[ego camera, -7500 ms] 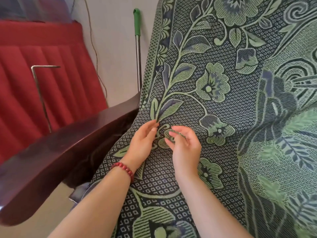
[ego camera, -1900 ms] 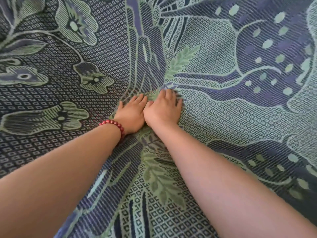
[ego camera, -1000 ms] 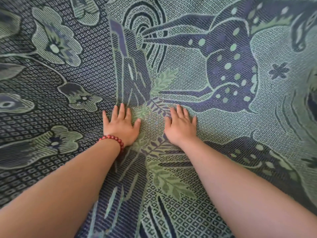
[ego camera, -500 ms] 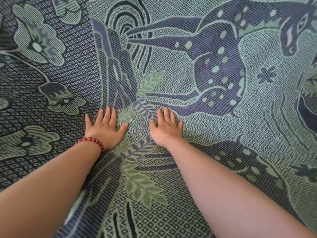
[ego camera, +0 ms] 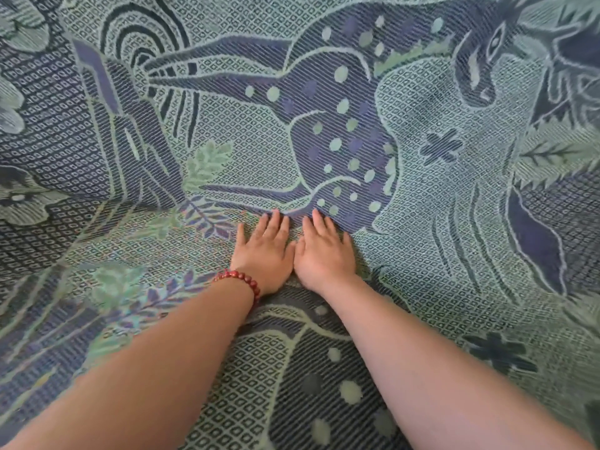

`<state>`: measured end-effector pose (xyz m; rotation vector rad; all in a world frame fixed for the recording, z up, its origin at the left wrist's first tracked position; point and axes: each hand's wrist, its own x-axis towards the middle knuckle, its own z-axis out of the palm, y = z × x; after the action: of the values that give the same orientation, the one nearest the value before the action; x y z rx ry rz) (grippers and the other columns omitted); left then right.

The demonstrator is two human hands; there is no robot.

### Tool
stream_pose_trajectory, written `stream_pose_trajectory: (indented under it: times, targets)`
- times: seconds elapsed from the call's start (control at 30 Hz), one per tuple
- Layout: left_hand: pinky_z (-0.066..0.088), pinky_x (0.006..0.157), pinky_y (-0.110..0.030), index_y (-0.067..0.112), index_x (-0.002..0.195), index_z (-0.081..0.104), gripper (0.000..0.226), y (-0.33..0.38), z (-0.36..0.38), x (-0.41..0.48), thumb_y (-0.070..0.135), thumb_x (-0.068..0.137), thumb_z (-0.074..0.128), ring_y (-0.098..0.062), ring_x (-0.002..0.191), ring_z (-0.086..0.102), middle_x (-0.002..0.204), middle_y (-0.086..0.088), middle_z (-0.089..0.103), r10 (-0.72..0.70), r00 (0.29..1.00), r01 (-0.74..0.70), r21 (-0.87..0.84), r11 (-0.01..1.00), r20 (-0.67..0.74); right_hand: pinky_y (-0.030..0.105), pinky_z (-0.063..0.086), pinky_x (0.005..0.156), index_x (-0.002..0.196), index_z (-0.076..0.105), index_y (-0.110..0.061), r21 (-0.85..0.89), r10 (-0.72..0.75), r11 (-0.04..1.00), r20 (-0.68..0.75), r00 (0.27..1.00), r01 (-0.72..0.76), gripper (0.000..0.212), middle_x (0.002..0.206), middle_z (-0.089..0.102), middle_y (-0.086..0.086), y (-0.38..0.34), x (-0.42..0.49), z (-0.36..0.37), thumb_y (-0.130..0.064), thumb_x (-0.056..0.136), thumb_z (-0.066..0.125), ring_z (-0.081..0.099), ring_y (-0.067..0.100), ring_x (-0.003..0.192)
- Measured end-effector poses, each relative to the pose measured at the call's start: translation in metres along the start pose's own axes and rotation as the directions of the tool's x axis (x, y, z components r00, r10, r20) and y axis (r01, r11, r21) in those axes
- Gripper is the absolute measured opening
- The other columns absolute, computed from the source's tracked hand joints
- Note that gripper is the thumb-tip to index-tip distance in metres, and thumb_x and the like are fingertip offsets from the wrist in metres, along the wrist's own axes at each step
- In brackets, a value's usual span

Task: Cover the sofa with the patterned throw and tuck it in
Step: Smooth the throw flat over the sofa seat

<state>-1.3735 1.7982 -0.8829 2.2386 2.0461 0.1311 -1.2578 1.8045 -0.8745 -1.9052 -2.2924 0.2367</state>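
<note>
The patterned throw point(ego camera: 438, 254), woven green and dark blue with a spotted deer, leaves and flowers, fills the whole view and hides the sofa under it. My left hand point(ego camera: 264, 251), with a red bead bracelet at the wrist, lies flat with straight fingers, fingertips pressing into the crease where seat meets backrest. My right hand point(ego camera: 324, 254) lies flat right beside it, thumbs almost touching, fingertips at the same crease under the deer's belly.
The throw rises up the backrest beyond my fingertips and spreads over the seat under my forearms. No sofa frame, wall or floor shows in this view.
Both hands have slid to the right along the crease and come together; half a second ago they lay apart by the leaf motif. The deer pattern now sits directly above them.
</note>
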Motion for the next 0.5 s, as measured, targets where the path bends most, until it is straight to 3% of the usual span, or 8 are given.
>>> stream_pose_trajectory:
  times: [0.33,0.5]
  targets:
    - [-0.011,0.117,-0.043,0.029,0.151,-0.008,0.057,-0.006,0.012,0.014,0.049,0.099,0.005,-0.007,0.144,-0.015,0.158,0.011,-0.016,-0.085,0.996,0.085,0.065,0.994,-0.005,0.043,-0.007,0.116,0.153,0.0,-0.018,0.032,-0.065,0.997,-0.035,0.997,0.066,0.057,0.159,-0.011,-0.002,0.008,0.027,0.028,-0.036,0.1,0.011,-0.01,0.014,0.146]
    - [-0.012,0.116,-0.045,0.028,0.151,-0.01,0.058,-0.003,0.008,0.013,0.049,0.099,0.005,-0.008,0.144,-0.016,0.157,0.011,-0.019,-0.101,0.993,0.099,0.048,0.994,0.059,0.043,-0.008,0.116,0.152,-0.003,-0.017,0.03,-0.079,0.996,-0.004,0.997,0.079,0.057,0.159,-0.014,-0.001,0.01,0.024,0.025,-0.036,0.1,0.01,-0.012,0.015,0.146]
